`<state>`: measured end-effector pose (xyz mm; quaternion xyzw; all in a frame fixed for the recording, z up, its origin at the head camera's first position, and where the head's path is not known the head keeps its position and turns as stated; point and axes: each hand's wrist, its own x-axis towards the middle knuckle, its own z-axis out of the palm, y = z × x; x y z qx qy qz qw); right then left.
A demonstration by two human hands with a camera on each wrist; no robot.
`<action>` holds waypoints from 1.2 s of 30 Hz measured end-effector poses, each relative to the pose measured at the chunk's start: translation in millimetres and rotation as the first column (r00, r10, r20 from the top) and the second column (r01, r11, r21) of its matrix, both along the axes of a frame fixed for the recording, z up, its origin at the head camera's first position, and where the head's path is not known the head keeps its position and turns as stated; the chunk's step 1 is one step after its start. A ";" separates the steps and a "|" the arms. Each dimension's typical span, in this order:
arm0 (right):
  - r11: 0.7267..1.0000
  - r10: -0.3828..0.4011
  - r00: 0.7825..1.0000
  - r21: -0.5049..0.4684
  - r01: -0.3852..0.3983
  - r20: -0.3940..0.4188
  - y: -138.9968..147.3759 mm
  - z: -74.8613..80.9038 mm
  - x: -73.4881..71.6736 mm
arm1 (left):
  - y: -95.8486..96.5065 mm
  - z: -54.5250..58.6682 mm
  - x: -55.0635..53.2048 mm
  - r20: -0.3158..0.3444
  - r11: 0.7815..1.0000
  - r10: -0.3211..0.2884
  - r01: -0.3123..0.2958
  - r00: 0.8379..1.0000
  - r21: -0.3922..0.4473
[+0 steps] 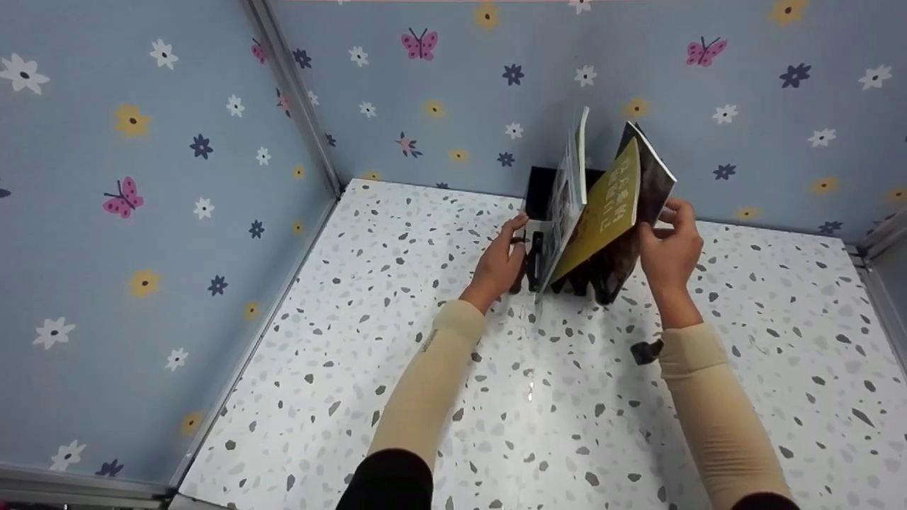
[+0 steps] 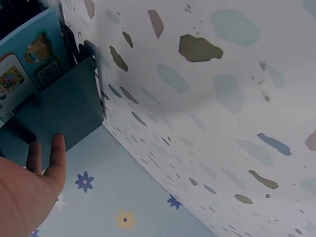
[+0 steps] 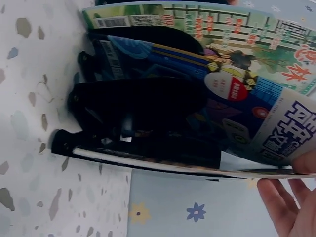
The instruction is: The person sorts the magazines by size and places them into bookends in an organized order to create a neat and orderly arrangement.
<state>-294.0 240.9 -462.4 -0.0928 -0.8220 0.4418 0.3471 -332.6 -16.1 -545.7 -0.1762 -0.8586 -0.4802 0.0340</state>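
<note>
A black book stand (image 1: 542,188) with upright dividers (image 3: 140,98) holds several thin books and magazines against the back wall. My left hand (image 1: 499,261) is at the stand's left end, its extended fingers at the dark end panel (image 2: 64,106). My right hand (image 1: 671,248) pinches the edge of the rightmost, dark-covered book (image 1: 653,177) between thumb and fingers; it leans to the right. Beside it tilts a yellow-covered book (image 1: 609,195) with white characters. A pale magazine (image 1: 567,195) stands further left. The right wrist view shows a green magazine (image 3: 247,29) and a blue one (image 3: 232,106).
The stand is on a white speckled tabletop (image 1: 340,340). Blue flowered panels rise behind it (image 1: 460,85) and along the left (image 1: 177,248). A small black object (image 1: 646,352) is at the right wrist.
</note>
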 end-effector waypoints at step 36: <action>0.996 -0.068 0.978 0.047 0.079 -0.197 -7.5 -31.9 -2.3 | -3.2 1.4 -0.5 -0.001 1.000 -0.006 0.005 1.000 -0.012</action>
